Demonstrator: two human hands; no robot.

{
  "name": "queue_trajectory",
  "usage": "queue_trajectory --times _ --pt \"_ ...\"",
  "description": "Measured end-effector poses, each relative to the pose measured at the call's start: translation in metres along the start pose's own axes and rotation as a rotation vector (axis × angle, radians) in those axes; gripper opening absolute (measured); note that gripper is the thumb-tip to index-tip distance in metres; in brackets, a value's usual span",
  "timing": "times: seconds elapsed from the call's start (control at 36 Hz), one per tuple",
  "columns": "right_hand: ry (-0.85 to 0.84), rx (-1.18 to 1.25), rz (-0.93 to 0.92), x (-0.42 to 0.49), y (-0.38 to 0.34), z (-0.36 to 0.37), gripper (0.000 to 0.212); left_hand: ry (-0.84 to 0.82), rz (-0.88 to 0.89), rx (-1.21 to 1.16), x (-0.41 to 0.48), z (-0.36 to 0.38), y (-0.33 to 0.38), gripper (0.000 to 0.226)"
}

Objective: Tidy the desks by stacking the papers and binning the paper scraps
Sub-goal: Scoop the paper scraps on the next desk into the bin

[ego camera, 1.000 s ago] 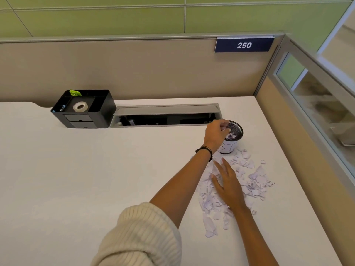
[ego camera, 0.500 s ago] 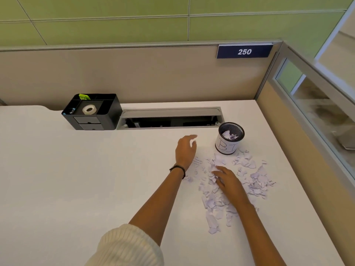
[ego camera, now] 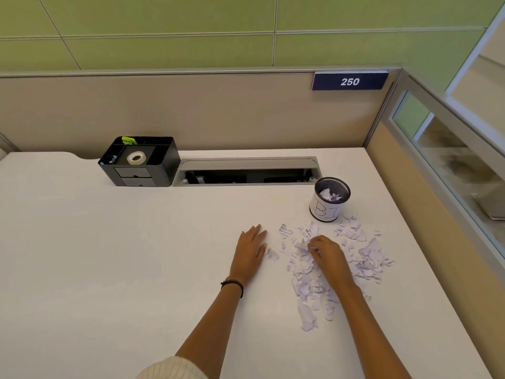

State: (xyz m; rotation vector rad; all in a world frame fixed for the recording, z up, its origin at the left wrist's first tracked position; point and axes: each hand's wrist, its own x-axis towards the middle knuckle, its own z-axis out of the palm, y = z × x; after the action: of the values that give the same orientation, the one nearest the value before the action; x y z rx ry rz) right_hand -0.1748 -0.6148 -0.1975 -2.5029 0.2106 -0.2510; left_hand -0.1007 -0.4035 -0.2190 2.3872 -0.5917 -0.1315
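A heap of torn white paper scraps (ego camera: 308, 272) is spread over the white desk (ego camera: 109, 269) at the right. Behind the heap stands a small black mesh cup (ego camera: 331, 199) with a white label, and a few scraps lie inside it. My right hand (ego camera: 329, 255) sits on the heap with its fingers curled around some scraps. My left hand (ego camera: 250, 251) lies flat on the desk just left of the heap, fingers straight, holding nothing. A single scrap (ego camera: 272, 254) lies beside its thumb.
A black desk organiser (ego camera: 139, 162) with a roll of tape (ego camera: 135, 157) stands at the back left. Next to it is an open grey cable tray (ego camera: 246, 172). Beige partitions close off the back and right, with a sign reading 250 (ego camera: 349, 81).
My left hand drew back from the mesh cup and came down flat on the desk left of the heap. My right hand's fingers curled into the scraps.
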Motion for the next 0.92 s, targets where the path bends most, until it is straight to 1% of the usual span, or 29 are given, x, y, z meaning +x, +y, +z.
queue_trajectory --times 0.11,0.19,0.28,0.36,0.47,0.61,0.67,0.78,0.92 --pt "0.078 0.093 0.016 0.006 -0.006 -0.008 0.012 0.004 0.012 0.042 -0.005 0.003 -0.003 0.04" --pt "0.155 0.231 0.056 0.013 -0.013 -0.016 0.012 0.017 0.01 0.058 -0.005 0.002 -0.002 0.041" --pt "0.251 0.365 0.074 0.02 -0.023 -0.027 0.013 0.035 0.023 0.085 -0.006 0.004 -0.003 0.058" --pt "0.331 0.445 0.096 0.032 -0.031 -0.041 0.016 0.042 0.022 0.102 -0.004 0.008 -0.006 0.061" --pt "0.41 0.453 0.144 0.057 -0.031 -0.056 0.014 0.041 0.016 0.107 -0.003 0.009 -0.007 0.059" --pt "0.472 0.372 0.135 0.089 -0.026 -0.066 0.016 0.038 0.02 0.125 -0.003 0.01 -0.007 0.058" --pt "0.494 0.376 0.163 0.1 -0.023 -0.07 0.018 0.04 0.02 0.128 -0.003 0.01 -0.008 0.056" --pt "0.482 0.346 0.201 0.113 -0.018 -0.073 0.021 0.038 0.014 0.127 -0.002 0.01 -0.008 0.054" --pt "0.447 0.322 0.263 0.119 -0.014 -0.07 0.018 0.044 0.011 0.12 -0.002 0.009 -0.007 0.054"
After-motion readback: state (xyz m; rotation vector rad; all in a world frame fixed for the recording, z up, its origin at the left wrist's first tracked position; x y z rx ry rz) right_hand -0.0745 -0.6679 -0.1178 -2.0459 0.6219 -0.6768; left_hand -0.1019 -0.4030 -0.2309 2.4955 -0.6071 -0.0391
